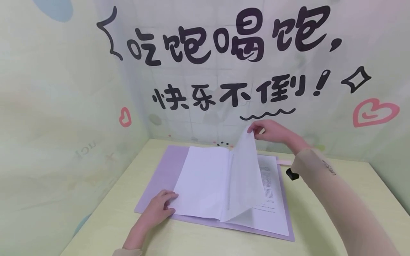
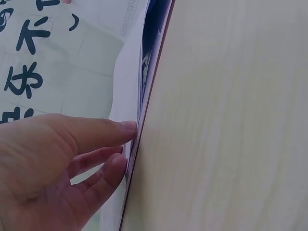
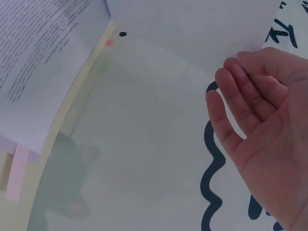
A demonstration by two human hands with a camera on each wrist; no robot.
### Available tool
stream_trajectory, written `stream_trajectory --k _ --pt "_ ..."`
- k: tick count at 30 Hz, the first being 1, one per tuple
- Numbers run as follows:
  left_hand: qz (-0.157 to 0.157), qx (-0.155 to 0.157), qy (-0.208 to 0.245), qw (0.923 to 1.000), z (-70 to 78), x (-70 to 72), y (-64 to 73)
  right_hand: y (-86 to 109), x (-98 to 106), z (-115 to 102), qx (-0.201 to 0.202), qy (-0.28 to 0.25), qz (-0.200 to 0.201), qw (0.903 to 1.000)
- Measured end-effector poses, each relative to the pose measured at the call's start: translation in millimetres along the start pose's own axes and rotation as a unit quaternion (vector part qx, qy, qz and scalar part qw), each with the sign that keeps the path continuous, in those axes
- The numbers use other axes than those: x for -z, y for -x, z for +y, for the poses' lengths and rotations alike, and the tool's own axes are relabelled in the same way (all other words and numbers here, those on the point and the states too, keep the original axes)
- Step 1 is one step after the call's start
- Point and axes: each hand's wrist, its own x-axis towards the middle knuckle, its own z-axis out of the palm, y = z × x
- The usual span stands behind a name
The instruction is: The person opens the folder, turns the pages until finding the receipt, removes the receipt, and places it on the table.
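Note:
A lilac folder (image 1: 166, 167) lies spread on the table, holding white paper sheets. My right hand (image 1: 270, 131) pinches the top corner of one sheet (image 1: 245, 174), which stands lifted and curved near the middle of the folder. In the right wrist view, the right hand (image 3: 264, 96) has thumb and fingertips at the raised sheet's edge. Under it, a printed page (image 1: 272, 213) shows on the right side. My left hand (image 1: 158, 208) rests at the lower left of the blank left page (image 1: 201, 181); the left wrist view shows its thumb and fingers (image 2: 113, 173) touching the paper and folder edge.
The folder lies on a pale wooden table (image 1: 109, 227). A pink tab (image 1: 283, 162) sticks out at the folder's right edge. A small black object (image 1: 292, 174) shows beside the right sleeve. Behind rises a printed cloth wall (image 1: 198, 124) with large dark characters.

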Motion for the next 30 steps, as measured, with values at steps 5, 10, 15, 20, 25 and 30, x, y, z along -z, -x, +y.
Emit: stream_trajectory --k 5,10,15,20,25,30 --pt "-0.002 -0.021 -0.012 0.9997 -1.9 1.4 0.9 -20.7 -8.3 -15.8 -0.005 -0.019 0.006 0.9998" --pt "-0.005 -0.017 -0.009 0.9998 -5.1 2.0 0.4 -37.7 -19.7 -30.1 0.000 -0.049 0.015 0.9987" --pt "-0.001 -0.014 -0.009 0.9999 -5.6 1.6 -2.5 -54.9 -35.2 -40.2 0.008 -0.073 0.037 0.9966" --pt "0.001 -0.022 0.005 0.9997 -6.0 0.6 -5.7 -70.2 -56.3 -44.5 0.015 -0.102 0.066 0.9925" --pt "0.000 -0.012 0.005 0.9999 -8.4 -0.4 -7.9 -83.2 -80.4 -52.3 0.025 -0.127 0.091 0.9875" --pt "0.001 -0.008 0.008 0.9999 -10.0 -1.5 -6.3 -93.9 -108.6 -58.7 0.037 -0.142 0.092 0.9849"
